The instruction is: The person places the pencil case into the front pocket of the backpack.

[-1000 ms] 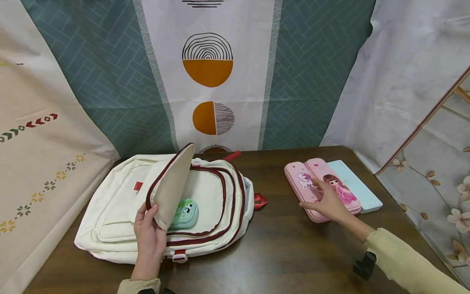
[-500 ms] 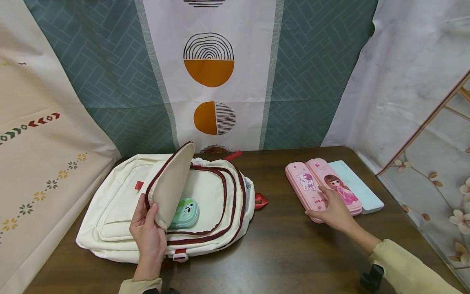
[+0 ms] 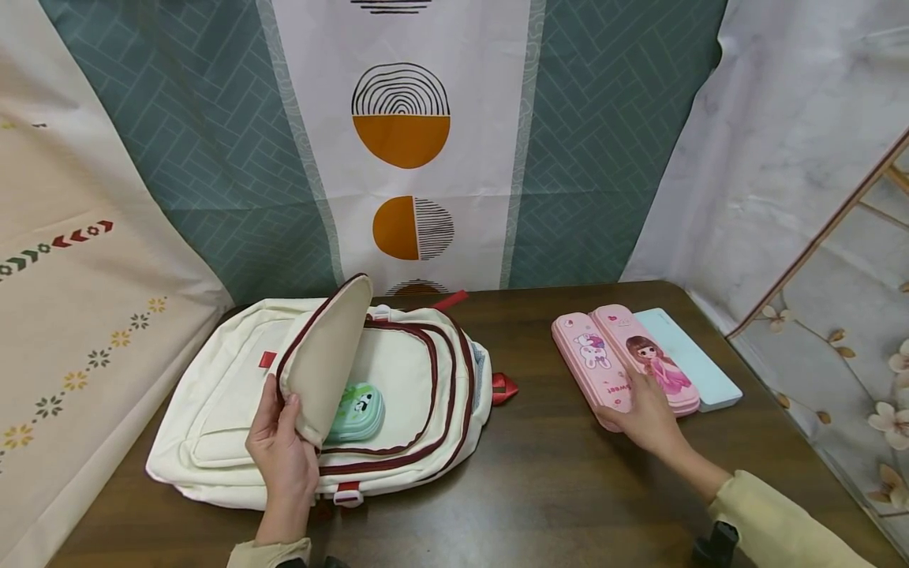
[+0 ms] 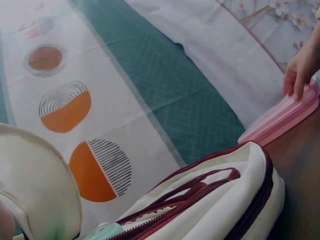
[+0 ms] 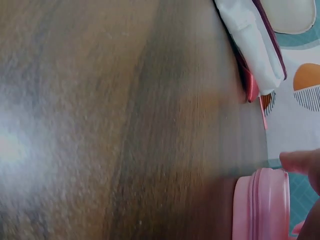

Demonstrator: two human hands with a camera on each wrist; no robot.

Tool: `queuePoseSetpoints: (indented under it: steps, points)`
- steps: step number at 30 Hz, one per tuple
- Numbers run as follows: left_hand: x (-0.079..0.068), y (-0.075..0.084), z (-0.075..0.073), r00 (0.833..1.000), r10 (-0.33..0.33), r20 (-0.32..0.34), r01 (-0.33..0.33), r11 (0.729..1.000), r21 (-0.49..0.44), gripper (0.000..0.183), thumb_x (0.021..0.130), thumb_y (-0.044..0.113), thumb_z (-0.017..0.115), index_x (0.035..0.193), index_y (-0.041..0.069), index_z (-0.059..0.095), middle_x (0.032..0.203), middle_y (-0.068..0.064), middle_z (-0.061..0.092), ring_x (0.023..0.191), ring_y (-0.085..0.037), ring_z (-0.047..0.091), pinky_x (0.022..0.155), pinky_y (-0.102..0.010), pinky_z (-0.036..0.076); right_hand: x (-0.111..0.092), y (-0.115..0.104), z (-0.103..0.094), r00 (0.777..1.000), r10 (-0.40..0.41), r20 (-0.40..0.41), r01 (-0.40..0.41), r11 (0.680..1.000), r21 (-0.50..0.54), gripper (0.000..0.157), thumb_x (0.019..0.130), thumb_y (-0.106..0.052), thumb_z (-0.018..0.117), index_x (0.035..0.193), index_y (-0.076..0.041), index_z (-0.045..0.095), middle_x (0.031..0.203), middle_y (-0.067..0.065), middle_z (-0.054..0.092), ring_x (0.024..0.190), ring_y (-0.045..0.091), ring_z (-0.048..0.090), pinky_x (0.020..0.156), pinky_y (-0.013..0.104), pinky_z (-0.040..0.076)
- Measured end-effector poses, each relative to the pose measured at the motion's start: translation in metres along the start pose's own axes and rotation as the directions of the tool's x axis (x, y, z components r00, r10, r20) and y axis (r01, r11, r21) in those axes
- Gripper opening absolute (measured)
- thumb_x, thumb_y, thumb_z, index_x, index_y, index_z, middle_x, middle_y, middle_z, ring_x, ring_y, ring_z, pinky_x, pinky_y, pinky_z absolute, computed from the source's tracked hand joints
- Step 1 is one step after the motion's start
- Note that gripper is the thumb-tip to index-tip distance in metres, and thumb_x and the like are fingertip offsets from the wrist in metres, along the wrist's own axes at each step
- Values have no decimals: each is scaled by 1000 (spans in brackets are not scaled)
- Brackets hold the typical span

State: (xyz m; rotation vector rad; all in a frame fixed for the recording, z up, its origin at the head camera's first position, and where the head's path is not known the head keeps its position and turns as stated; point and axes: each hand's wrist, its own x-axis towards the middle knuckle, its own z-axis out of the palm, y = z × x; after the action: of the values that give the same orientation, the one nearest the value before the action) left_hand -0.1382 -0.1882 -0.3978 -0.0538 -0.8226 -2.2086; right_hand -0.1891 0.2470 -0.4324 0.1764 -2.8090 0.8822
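Note:
A cream backpack (image 3: 234, 410) with dark red zips lies on the table, its front pocket flap (image 3: 330, 355) raised. My left hand (image 3: 284, 461) pinches that flap's edge between thumb and fingers. Inside the open pocket sits a small green case with a panda print (image 3: 358, 412), partly hidden by the flap. At the right, my right hand (image 3: 646, 414) grips the near end of a pink pencil case with a rabbit print (image 3: 589, 355). The thumb is at its left side, the fingers at its right. Beside it lies another pink pencil case with a girl print (image 3: 653, 359).
A light blue flat box (image 3: 689, 359) lies right of the pink cases. Brown table (image 3: 525, 473) surface stretches between backpack and cases. Patterned cloths (image 3: 596, 142) hang behind and at both sides. A red strap loop (image 3: 504, 388) sticks out from the backpack's right end.
My right hand has come down from above the pink cases and closed at the near end of the rabbit-print one. The left hand keeps the flap raised, tilted slightly further left.

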Motion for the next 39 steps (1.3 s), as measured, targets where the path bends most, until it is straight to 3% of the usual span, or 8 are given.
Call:
queuePoseSetpoints:
  steps: [10, 15, 28, 34, 39]
  points:
    - [-1, 3, 0, 1000, -13, -9, 14, 1000, 25, 41, 84, -12, 53, 124, -6, 49, 116, -8, 60, 109, -14, 54, 86, -21, 46, -1, -1, -2, 1000, 3, 18, -2, 999, -39, 82, 67, -25, 79, 121, 21, 39, 118, 41, 44, 112, 52, 37, 93, 59, 31]
    - [1, 3, -1, 1000, -8, -6, 8, 999, 45, 40, 84, -14, 52, 123, -6, 51, 114, -11, 58, 108, -17, 53, 84, -22, 47, 0, 2, -2, 999, 4, 42, -2, 999, -49, 83, 65, -30, 79, 121, 19, 42, 121, 40, 43, 115, 54, 34, 94, 60, 30]
    - [5, 5, -9, 997, -15, -76, 29, 984, 177, 41, 83, -13, 55, 124, -8, 49, 112, -8, 60, 102, -14, 57, 79, -21, 49, -1, 7, 1, 997, -14, 82, 11, 999, 37, 83, 65, -33, 79, 125, 10, 41, 123, 34, 42, 115, 49, 37, 92, 61, 31]
    - [6, 7, -16, 999, -8, -45, 17, 976, 217, 39, 82, -15, 55, 119, -6, 56, 103, -5, 65, 97, -12, 58, 76, -19, 50, -2, 9, 3, 998, -18, 58, 14, 997, 75, 84, 65, -33, 80, 125, 11, 41, 124, 31, 44, 117, 45, 37, 95, 57, 29]
    - [8, 10, -22, 1000, -25, 4, 23, 956, 292, 42, 81, -15, 56, 122, -7, 52, 101, -3, 66, 91, -9, 60, 70, -19, 51, -2, 8, 4, 999, -1, 51, -3, 997, 79, 91, 63, -38, 81, 127, 11, 39, 125, 31, 44, 115, 45, 40, 94, 57, 31]
